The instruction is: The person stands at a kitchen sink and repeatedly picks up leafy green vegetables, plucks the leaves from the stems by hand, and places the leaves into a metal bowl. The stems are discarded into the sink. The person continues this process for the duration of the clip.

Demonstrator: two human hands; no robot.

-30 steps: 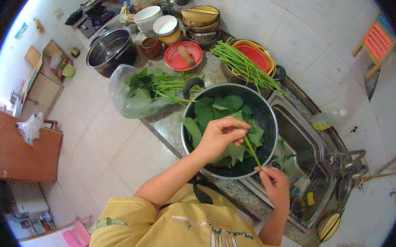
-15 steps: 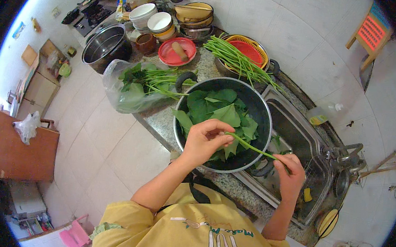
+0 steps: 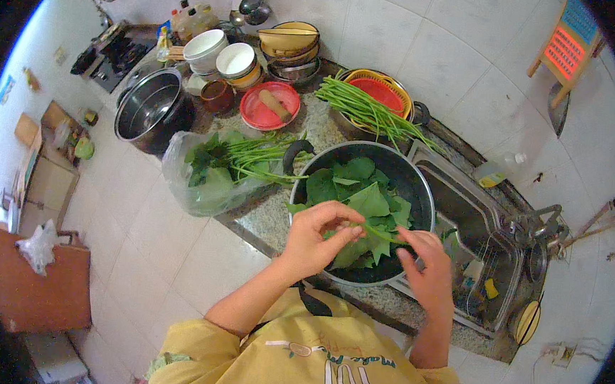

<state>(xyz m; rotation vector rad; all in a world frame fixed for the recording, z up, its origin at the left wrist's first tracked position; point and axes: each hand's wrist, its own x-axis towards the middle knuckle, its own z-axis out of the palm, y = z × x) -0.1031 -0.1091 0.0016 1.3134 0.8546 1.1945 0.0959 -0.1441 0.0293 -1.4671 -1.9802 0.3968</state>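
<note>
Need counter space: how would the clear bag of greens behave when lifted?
The clear bag would probably sag, its plastic looking thin and loose. It looks light, holding leafy greens. Stems might slip out, since they protrude.

Speckled counter (image 3: pixel 264 215) — pan (image 3: pixel 419 190), bag (image 3: pixel 186 192), black pot (image 3: pixel 174 117)

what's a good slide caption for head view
Left hand pinches a green stalk, right hand at its other end, over a dark pan of leaves beside a sink.

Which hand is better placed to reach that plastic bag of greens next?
Probably the left hand: it is nearer the plastic bag, which lies left of the pot. The right hand is at the pot's right side.
</note>
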